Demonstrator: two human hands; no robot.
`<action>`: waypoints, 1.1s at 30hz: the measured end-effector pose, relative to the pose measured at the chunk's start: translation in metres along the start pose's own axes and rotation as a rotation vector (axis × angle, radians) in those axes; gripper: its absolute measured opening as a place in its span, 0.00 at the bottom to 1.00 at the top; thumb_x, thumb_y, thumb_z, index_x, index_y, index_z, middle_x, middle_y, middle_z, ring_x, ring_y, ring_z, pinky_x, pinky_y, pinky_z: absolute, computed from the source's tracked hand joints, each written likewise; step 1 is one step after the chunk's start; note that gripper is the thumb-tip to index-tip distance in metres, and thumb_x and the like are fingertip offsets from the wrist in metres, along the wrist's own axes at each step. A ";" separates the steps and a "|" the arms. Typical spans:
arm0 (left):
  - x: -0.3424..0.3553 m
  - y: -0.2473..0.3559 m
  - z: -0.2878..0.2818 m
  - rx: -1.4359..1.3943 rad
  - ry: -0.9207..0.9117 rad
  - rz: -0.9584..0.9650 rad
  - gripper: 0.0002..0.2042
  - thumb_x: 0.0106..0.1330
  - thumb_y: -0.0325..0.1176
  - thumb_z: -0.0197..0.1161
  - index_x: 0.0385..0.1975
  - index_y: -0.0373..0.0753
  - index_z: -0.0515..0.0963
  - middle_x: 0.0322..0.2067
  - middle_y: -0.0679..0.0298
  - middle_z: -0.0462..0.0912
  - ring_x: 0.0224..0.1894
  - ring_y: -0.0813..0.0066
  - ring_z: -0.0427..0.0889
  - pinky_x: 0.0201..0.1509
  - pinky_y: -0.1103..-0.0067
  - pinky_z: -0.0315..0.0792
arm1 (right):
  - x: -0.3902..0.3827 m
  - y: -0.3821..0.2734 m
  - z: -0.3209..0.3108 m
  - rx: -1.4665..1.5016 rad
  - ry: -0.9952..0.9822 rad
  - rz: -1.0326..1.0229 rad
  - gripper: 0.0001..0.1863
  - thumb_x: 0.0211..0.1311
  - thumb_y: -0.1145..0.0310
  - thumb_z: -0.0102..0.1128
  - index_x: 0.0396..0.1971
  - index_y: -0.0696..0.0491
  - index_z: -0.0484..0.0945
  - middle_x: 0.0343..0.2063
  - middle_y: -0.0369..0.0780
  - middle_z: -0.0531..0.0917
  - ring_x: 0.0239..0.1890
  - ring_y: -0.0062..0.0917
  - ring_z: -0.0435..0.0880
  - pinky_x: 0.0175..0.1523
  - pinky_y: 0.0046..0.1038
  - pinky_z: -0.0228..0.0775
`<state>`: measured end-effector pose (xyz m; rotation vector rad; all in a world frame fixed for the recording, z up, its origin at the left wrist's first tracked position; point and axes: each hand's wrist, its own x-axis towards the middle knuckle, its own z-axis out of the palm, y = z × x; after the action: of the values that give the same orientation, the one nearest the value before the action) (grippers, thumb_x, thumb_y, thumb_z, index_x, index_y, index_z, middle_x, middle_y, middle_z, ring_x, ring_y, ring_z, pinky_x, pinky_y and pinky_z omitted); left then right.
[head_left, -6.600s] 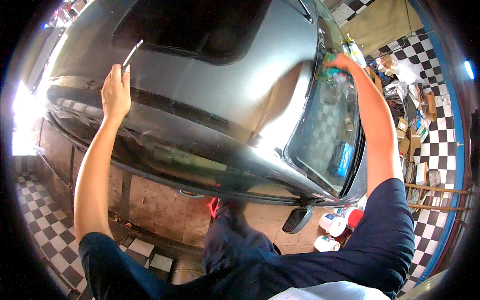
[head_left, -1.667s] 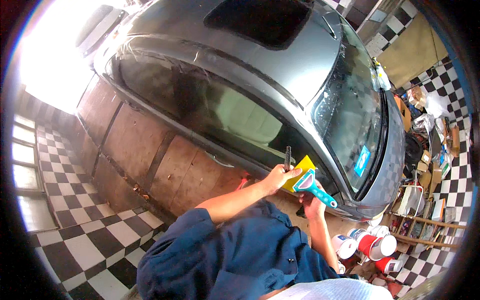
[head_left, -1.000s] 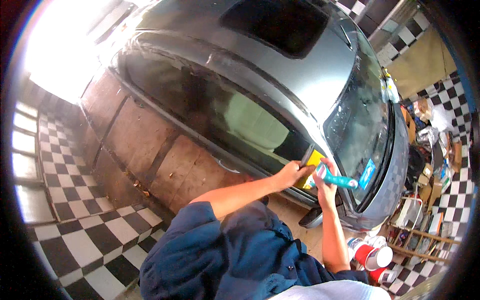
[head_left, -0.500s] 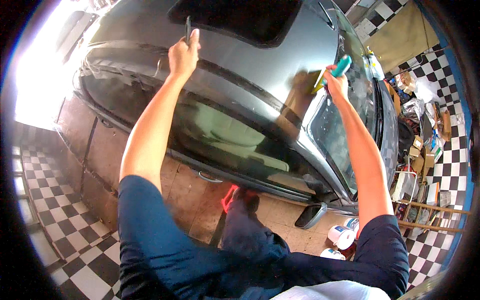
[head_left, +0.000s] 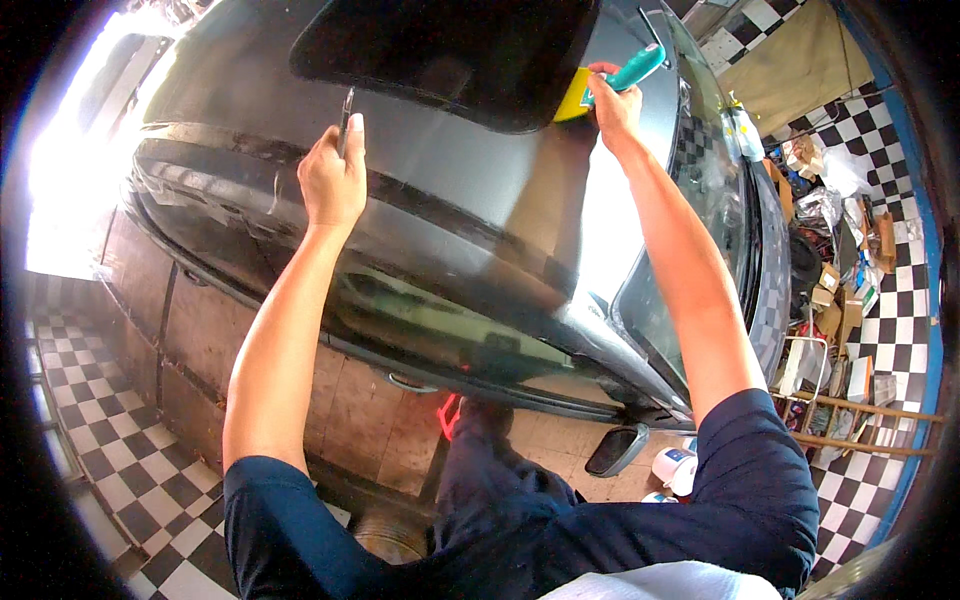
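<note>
My left hand [head_left: 333,185] is closed around a slim dark knife [head_left: 346,120] that looks like a utility cutter, its bright metal tip pointing away from me. It hovers over the grey car roof [head_left: 450,150], nearest the roof's left part. In my right hand [head_left: 617,115] is a squeegee with a teal handle [head_left: 640,68] and a yellow blade [head_left: 572,97]. The blade is at the near right corner of the glossy black roof panel [head_left: 440,55]; whether it presses on the surface I cannot tell. Dark glossy bands run along the roof's near edge.
Below the roof are the side windows [head_left: 440,320] and a door mirror [head_left: 617,450]. White buckets [head_left: 676,468] stand on the floor by the mirror. Boxes and clutter [head_left: 835,290] line the right side, with a wooden ladder [head_left: 870,425]. A red object [head_left: 449,415] is near my legs.
My right hand has moved the squeegee left and farther, from the windshield's upper edge to the black panel's corner. My left hand with the knife has come nearer and slightly left.
</note>
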<state>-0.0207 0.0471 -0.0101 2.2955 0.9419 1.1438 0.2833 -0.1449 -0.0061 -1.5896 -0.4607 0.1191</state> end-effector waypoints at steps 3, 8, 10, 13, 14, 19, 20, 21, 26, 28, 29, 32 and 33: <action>-0.001 0.003 0.000 0.027 -0.019 0.037 0.23 0.66 0.51 0.47 0.19 0.36 0.71 0.17 0.59 0.75 0.24 0.61 0.76 0.32 0.72 0.67 | 0.006 0.004 -0.013 -0.033 -0.010 -0.001 0.11 0.46 0.69 0.60 0.32 0.52 0.80 0.20 0.32 0.75 0.20 0.15 0.70 0.24 0.21 0.60; -0.002 0.010 -0.003 0.056 -0.042 0.052 0.23 0.66 0.49 0.47 0.21 0.33 0.71 0.22 0.50 0.76 0.28 0.50 0.75 0.34 0.67 0.67 | 0.002 0.011 -0.044 0.049 0.063 0.151 0.13 0.47 0.68 0.59 0.36 0.51 0.79 0.22 0.34 0.77 0.19 0.16 0.71 0.21 0.20 0.62; -0.003 0.014 -0.005 0.066 -0.055 0.053 0.23 0.66 0.49 0.48 0.24 0.32 0.72 0.24 0.47 0.77 0.30 0.49 0.75 0.36 0.66 0.67 | 0.009 0.009 -0.032 0.086 0.024 0.124 0.13 0.48 0.69 0.59 0.37 0.52 0.78 0.20 0.32 0.73 0.18 0.15 0.69 0.19 0.19 0.60; -0.002 0.015 -0.003 0.079 -0.044 0.070 0.23 0.65 0.49 0.48 0.26 0.30 0.73 0.26 0.47 0.77 0.32 0.49 0.76 0.37 0.66 0.67 | 0.017 -0.001 -0.005 0.147 0.015 0.127 0.12 0.48 0.71 0.59 0.35 0.52 0.78 0.19 0.32 0.73 0.16 0.14 0.69 0.17 0.19 0.58; -0.002 0.015 -0.003 0.091 -0.061 0.056 0.23 0.65 0.49 0.48 0.27 0.30 0.73 0.27 0.47 0.77 0.32 0.49 0.76 0.37 0.66 0.67 | 0.018 -0.003 -0.005 0.128 -0.007 0.123 0.12 0.48 0.71 0.59 0.35 0.53 0.78 0.19 0.32 0.73 0.16 0.14 0.69 0.17 0.19 0.58; -0.003 0.015 -0.005 0.139 -0.104 0.033 0.22 0.65 0.48 0.49 0.29 0.30 0.74 0.28 0.47 0.78 0.34 0.49 0.76 0.38 0.66 0.68 | 0.041 0.018 -0.030 0.133 0.047 0.156 0.12 0.47 0.71 0.59 0.35 0.52 0.78 0.17 0.32 0.73 0.14 0.14 0.69 0.15 0.19 0.56; -0.003 0.014 -0.004 0.140 -0.105 0.039 0.21 0.65 0.48 0.49 0.29 0.30 0.74 0.29 0.47 0.78 0.34 0.49 0.76 0.38 0.66 0.68 | 0.050 0.020 -0.037 0.130 0.117 0.167 0.12 0.47 0.71 0.59 0.35 0.51 0.78 0.17 0.32 0.73 0.13 0.14 0.69 0.15 0.19 0.56; -0.003 0.017 -0.003 0.136 -0.068 0.070 0.21 0.65 0.47 0.49 0.30 0.30 0.74 0.29 0.47 0.78 0.34 0.49 0.77 0.39 0.66 0.68 | 0.061 0.022 -0.041 0.101 0.132 0.169 0.12 0.47 0.71 0.59 0.35 0.51 0.79 0.17 0.32 0.73 0.13 0.15 0.68 0.15 0.19 0.56; -0.001 0.025 -0.006 0.167 -0.138 0.018 0.21 0.66 0.46 0.49 0.32 0.29 0.75 0.30 0.46 0.78 0.35 0.50 0.77 0.40 0.67 0.69 | 0.089 0.021 -0.016 0.075 0.039 0.097 0.12 0.45 0.70 0.62 0.33 0.51 0.81 0.18 0.31 0.75 0.16 0.14 0.68 0.18 0.22 0.58; -0.001 0.022 -0.003 0.171 -0.133 0.015 0.21 0.66 0.46 0.49 0.32 0.29 0.75 0.30 0.46 0.78 0.35 0.49 0.77 0.40 0.67 0.69 | 0.099 0.022 -0.018 -0.019 0.006 0.083 0.12 0.45 0.71 0.62 0.34 0.50 0.81 0.17 0.31 0.74 0.16 0.13 0.67 0.17 0.21 0.56; 0.000 0.018 -0.007 0.200 -0.207 -0.011 0.21 0.65 0.47 0.49 0.34 0.29 0.74 0.31 0.46 0.78 0.35 0.49 0.77 0.40 0.67 0.69 | 0.101 0.022 -0.020 0.008 -0.016 0.094 0.12 0.45 0.71 0.62 0.34 0.50 0.80 0.16 0.31 0.73 0.15 0.13 0.67 0.17 0.21 0.56; -0.004 0.016 -0.004 0.194 -0.058 0.136 0.15 0.64 0.41 0.52 0.29 0.33 0.71 0.26 0.52 0.76 0.29 0.50 0.76 0.33 0.66 0.69 | 0.107 0.020 -0.039 0.094 0.007 0.141 0.13 0.46 0.71 0.62 0.35 0.49 0.80 0.15 0.30 0.71 0.13 0.13 0.65 0.15 0.19 0.55; -0.004 0.017 -0.005 0.198 -0.042 0.143 0.14 0.64 0.41 0.53 0.29 0.33 0.71 0.25 0.52 0.76 0.29 0.51 0.76 0.33 0.66 0.69 | 0.110 0.021 -0.039 0.101 0.031 0.163 0.13 0.46 0.71 0.62 0.35 0.49 0.80 0.15 0.30 0.71 0.12 0.13 0.65 0.15 0.19 0.55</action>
<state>-0.0200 0.0324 0.0007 2.5707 0.9249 1.0970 0.4017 -0.1420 -0.0013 -1.5262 -0.2964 0.2383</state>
